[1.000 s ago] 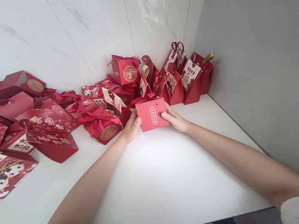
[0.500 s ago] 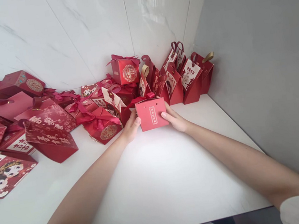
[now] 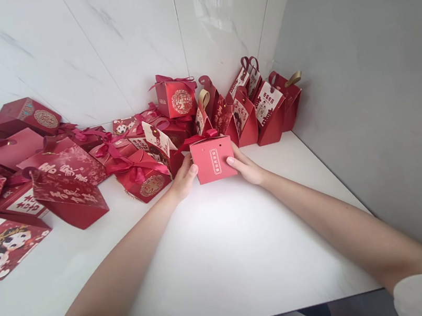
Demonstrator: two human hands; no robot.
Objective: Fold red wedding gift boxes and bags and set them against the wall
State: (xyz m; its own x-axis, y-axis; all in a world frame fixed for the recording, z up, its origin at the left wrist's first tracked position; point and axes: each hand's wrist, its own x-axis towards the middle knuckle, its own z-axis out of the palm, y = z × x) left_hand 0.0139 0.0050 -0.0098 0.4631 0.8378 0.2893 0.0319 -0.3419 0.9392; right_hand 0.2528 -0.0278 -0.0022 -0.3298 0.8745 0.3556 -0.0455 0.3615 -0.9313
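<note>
A red paper gift box (image 3: 214, 160) with a gold-framed line of characters and a dark red ribbon bow on top is held between both hands. My left hand (image 3: 184, 177) grips its left side, thumb at the front edge. On the opposite side my right hand (image 3: 247, 165) holds it, thumb pressed on the front face. The other fingers of both hands are mostly hidden behind the box. Just left of my left hand lies a red ribboned box (image 3: 144, 176) with a round gold emblem.
A heap of red gift boxes (image 3: 67, 179) covers the table's left side. Behind the hands, a ribboned box (image 3: 177, 99) sits on others. Several upright handled boxes (image 3: 270, 112) stand along the marbled wall (image 3: 129, 38). A grey wall (image 3: 375, 91) bounds the white table (image 3: 240, 248) at right.
</note>
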